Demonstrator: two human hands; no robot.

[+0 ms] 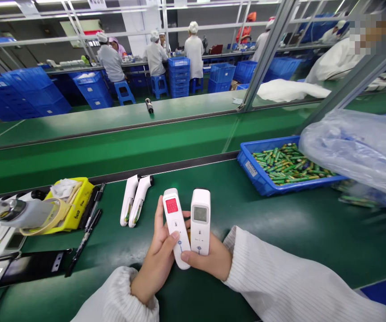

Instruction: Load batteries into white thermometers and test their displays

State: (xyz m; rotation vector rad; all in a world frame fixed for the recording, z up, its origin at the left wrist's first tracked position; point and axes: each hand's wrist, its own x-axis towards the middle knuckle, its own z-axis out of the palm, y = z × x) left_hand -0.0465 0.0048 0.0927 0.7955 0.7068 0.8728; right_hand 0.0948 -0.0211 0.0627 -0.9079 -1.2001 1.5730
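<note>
The red-screen thermometer (171, 217) was found in the left hand (157, 257), above the desk (246, 223), to the left of the blue tray (251, 172) and nearer the wearer than it. The left thumb pressed the front near the buttons while the other fingers backed the body, a grip that apparently left the lit display uncovered. The grey-screen thermometer (200, 219) was beside it, on the side nearer the blue tray, its lower end pinched in the right hand (215, 259); how the right fingers lay behind it could not be told. Both displays faced the wearer, presumably so that they could be read together. Two further thermometers (141, 194) lay well left of the blue tray, green showing in their open handles, probably set apart as unclosed units. Loose green batteries (283, 163) were heaped within the blue tray, whose walls likely kept them from rolling. A clear plastic bag (354, 138) overhung its right side; the reason could not be determined. Far left of the blue tray, a yellow basket (84, 208) held small articles, seemingly to keep the working area uncluttered.
</note>
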